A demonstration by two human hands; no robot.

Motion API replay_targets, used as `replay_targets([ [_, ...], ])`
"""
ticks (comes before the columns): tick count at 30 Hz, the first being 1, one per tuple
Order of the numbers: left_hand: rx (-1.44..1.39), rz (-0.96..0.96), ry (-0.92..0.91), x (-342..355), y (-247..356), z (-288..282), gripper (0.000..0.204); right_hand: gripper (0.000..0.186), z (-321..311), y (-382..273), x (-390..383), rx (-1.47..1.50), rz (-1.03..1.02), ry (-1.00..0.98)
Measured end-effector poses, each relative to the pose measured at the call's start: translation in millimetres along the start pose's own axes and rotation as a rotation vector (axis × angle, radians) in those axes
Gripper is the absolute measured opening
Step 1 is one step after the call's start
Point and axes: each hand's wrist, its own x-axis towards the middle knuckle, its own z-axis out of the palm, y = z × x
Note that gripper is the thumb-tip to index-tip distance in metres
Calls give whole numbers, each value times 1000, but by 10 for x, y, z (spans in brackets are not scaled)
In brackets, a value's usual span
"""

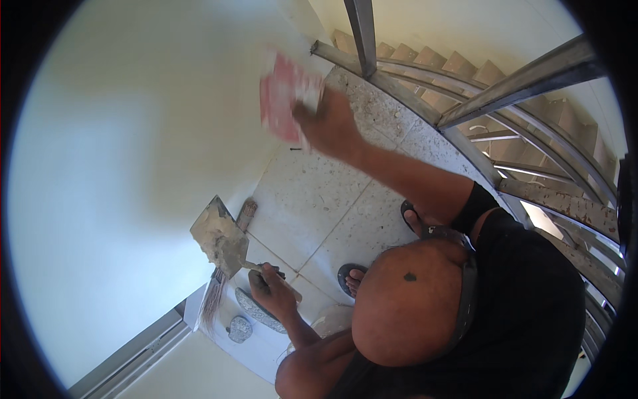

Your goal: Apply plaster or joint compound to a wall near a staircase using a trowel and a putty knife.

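My left hand (274, 294) is closed around the handle of a wide, flat metal trowel (235, 249). A lump of beige filler (214, 234) rests on the trowel's blade. Raised near the pale wall (133, 153), my right hand (332, 126) grips a flat red-and-white scraper-like piece (282, 96). Motion blurs that piece, so its exact kind is hard to make out. Beside the trowel lies a worn brush (247, 214). A second brush (214, 300) with long bristles is partly hidden by the blade.
Dusty floor tiles (332, 219) carry spots of debris. Two grey, stone-like pieces, one long (258, 311) and one small (239, 329), lie near my left hand. At the right, a metal railing (478, 110) borders a descending staircase (458, 70). Sandalled feet (352, 280) stand on the tiles.
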Motion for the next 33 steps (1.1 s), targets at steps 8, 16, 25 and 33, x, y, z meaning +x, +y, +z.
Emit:
replay_targets([
  [8,-131,-255,-545,47,194,-299,28,26,-272,75,-453,519,130,-387],
  [16,-274,-311,-735,37,231,-263,30,31,-499,-102,-428,273,-481,-671],
  [25,-412,-60,-626,18,164,-265,34,41,-648,373,-522,-258,-431,-633],
  [33,-340,-163,-435,20,-26,-125,31,16,-599,316,-623,680,959,10],
])
